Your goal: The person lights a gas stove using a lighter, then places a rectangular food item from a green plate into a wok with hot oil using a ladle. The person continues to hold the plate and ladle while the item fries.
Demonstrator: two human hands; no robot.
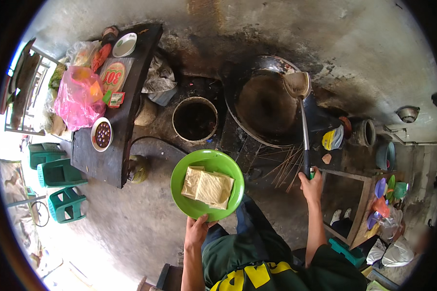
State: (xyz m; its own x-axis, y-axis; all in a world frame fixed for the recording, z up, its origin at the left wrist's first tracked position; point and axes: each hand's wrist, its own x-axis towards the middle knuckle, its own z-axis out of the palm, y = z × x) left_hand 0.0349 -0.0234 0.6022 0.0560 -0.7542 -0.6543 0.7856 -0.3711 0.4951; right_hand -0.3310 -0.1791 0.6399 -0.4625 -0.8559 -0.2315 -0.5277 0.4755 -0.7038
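Observation:
My left hand (197, 230) grips the near rim of a bright green plastic bowl (178, 185). Inside lie several flat, pale yellow square slabs (210, 187) with a wrinkled surface, overlapping; I cannot tell what food they are. My right hand (312, 185) is closed around the black handle of a metal wok spatula (303, 120). A small green item (312, 174) shows at that hand. The spatula's broad head rests over the right inner side of a large, blackened wok (240, 120). The wok's inside is brown, and I cannot tell whether liquid is in it.
Left stands a dark wooden table (94, 160) with a bowl of dark brown contents (102, 134), a pink plastic bag (80, 98) and a white bowl (125, 45). A round stove opening (195, 120) adjoins the wok. Thin sticks (286, 167) and a glass-sided cabinet (342, 196) are right; green stools (60, 172), far left.

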